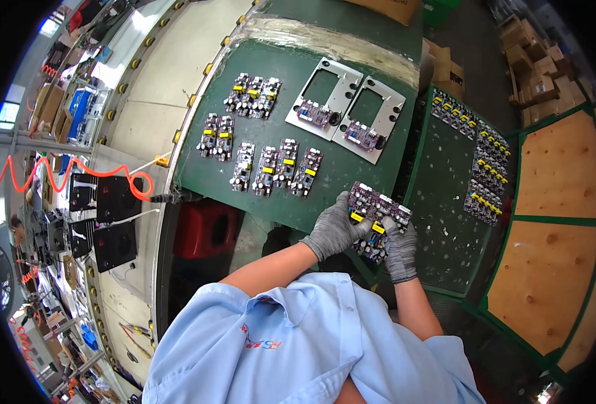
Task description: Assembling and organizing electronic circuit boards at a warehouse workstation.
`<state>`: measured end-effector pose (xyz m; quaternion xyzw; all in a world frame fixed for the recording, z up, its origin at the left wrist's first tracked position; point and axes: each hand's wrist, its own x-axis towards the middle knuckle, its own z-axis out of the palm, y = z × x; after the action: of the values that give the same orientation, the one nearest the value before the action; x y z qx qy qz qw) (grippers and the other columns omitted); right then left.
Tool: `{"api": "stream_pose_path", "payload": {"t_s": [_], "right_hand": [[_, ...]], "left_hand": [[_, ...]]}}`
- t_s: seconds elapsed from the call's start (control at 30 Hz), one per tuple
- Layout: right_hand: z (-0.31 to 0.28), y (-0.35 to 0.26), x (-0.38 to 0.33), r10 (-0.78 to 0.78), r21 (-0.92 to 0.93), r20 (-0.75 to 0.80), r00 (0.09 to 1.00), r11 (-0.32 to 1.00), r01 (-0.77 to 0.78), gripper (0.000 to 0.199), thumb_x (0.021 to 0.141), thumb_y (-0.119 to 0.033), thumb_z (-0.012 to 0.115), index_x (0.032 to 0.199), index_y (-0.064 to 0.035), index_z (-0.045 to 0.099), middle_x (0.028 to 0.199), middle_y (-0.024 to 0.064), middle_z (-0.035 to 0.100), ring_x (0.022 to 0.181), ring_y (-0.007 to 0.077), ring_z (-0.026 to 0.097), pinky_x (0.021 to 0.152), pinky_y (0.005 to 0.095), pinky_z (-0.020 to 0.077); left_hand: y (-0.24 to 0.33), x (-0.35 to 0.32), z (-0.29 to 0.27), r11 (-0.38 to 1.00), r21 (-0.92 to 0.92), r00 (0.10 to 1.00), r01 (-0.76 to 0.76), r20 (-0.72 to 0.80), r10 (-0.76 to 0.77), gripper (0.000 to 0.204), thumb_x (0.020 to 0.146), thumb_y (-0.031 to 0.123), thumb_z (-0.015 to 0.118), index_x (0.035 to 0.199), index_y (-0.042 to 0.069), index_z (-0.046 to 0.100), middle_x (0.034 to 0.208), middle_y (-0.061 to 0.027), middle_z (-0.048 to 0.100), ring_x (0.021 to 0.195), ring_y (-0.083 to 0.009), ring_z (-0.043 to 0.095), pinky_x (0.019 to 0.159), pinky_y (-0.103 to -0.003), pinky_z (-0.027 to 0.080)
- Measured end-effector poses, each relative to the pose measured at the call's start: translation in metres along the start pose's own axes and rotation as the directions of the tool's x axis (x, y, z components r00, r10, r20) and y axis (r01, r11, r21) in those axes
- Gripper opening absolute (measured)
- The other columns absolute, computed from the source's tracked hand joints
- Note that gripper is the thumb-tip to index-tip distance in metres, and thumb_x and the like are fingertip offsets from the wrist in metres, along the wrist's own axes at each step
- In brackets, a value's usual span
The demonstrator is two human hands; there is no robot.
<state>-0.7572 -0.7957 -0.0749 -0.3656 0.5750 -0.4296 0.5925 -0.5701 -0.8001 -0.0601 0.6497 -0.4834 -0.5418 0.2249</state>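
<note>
purple circuit boards still joined in one panel (377, 214) sit between our two hands, held above the front edge of the green work mat (331, 172). our left hand (335, 231), in a grey knit glove, is closed on the left side of the panel, with the fingers wrapped over its top face. our right hand (400, 248), gloved the same way, is clamped on the lower right part, thumb on top near a yellow component. so both hands are shut on this one panel, and it lies across the two grips, tilted a little, not resting on the mat.

as for how far the work is: on the mat we already see many single boards (271, 168) laid out in rows, some in a group near the back (253, 95), some in pairs at the left (217, 135). two grey metal fixture plates (346, 108) lie behind them, each with a small purple board (315, 113) seated at its near end. in our judgement this part looks done. what is left seems bigger: on the dark green tray (446, 222) at our right, more panels with yellow parts (488, 172) wait along its far side, well apart from our hands. the panel in our hands seems not yet separated, though we cannot tell if a piece is already loose.
</note>
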Motion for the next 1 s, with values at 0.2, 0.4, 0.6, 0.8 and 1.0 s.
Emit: {"api": "stream_pose_path", "payload": {"t_s": [0.2, 0.4, 0.6, 0.8, 1.0], "right_hand": [[-0.001, -0.014, -0.001, -0.015, 0.035, 0.116, 0.993, 0.999, 0.011, 0.040, 0.092, -0.022, 0.071, 0.125, -0.0026, 0.060, 0.115, 0.0057, 0.067, 0.102, 0.0164, 0.065, 0.093, 0.0343, 0.0544], [-0.069, 0.047, 0.029, 0.048, 0.713, 0.558, 0.828, 0.482, -0.509, 0.044, 0.091, -0.045, 0.067, 0.115, -0.0087, 0.061, 0.099, 0.0108, 0.067, 0.087, 0.0214, 0.069, 0.077, 0.0413, 0.0612], [-0.136, 0.049, 0.043, 0.265, 0.663, 0.245, 0.933, 0.656, -0.360, 0.042, 0.090, -0.051, 0.068, 0.099, -0.0117, 0.058, 0.074, 0.0016, 0.059, 0.059, 0.0162, 0.061, 0.049, 0.0336, 0.0559], [-0.106, 0.064, 0.009, 0.370, 0.591, 0.173, 0.913, 0.703, -0.396, 0.051, 0.082, -0.042, 0.080, 0.118, -0.0129, 0.059, 0.090, 0.0020, 0.065, 0.080, 0.0185, 0.068, 0.074, 0.0365, 0.0618], [-0.079, 0.048, -0.007, 0.320, 0.513, 0.148, 0.936, 0.784, -0.350, 0.057, 0.080, -0.034, 0.082, 0.129, -0.0178, 0.057, 0.095, 0.0000, 0.065, 0.077, 0.0159, 0.066, 0.068, 0.0345, 0.0615]], "left_hand": [[0.001, -0.007, -0.011, 0.975, -0.158, 0.988, -0.153, -0.051, 0.147, 0.057, 0.088, 0.032, 0.071, 0.126, -0.005, 0.051, 0.105, -0.0193, 0.070, 0.095, -0.0279, 0.071, 0.086, -0.040, 0.056], [0.010, -0.018, -0.012, 0.270, -0.885, 0.902, 0.379, 0.419, 0.107, 0.050, 0.090, 0.050, 0.062, 0.113, 0.005, 0.062, 0.079, -0.0062, 0.064, 0.051, -0.0123, 0.057, 0.039, -0.025, 0.043], [-0.025, 0.046, -0.012, 0.905, 0.417, 0.993, -0.082, -0.045, 0.111, 0.058, 0.089, 0.051, 0.063, 0.118, 0.001, 0.059, 0.111, -0.0196, 0.068, 0.106, -0.0318, 0.066, 0.090, -0.042, 0.054], [-0.024, 0.090, 0.012, 0.756, 0.643, 0.989, 0.124, -0.140, -0.043, 0.051, 0.087, 0.045, 0.065, 0.117, 0.004, 0.059, 0.121, -0.0243, 0.056, 0.104, -0.0421, 0.064, 0.097, -0.050, 0.048], [-0.034, 0.093, -0.005, 0.740, 0.672, 0.941, 0.033, -0.272, 0.204, 0.039, 0.084, 0.032, 0.068, 0.116, 0.010, 0.059, 0.121, -0.0180, 0.058, 0.110, -0.0350, 0.060, 0.090, -0.051, 0.048]]}}
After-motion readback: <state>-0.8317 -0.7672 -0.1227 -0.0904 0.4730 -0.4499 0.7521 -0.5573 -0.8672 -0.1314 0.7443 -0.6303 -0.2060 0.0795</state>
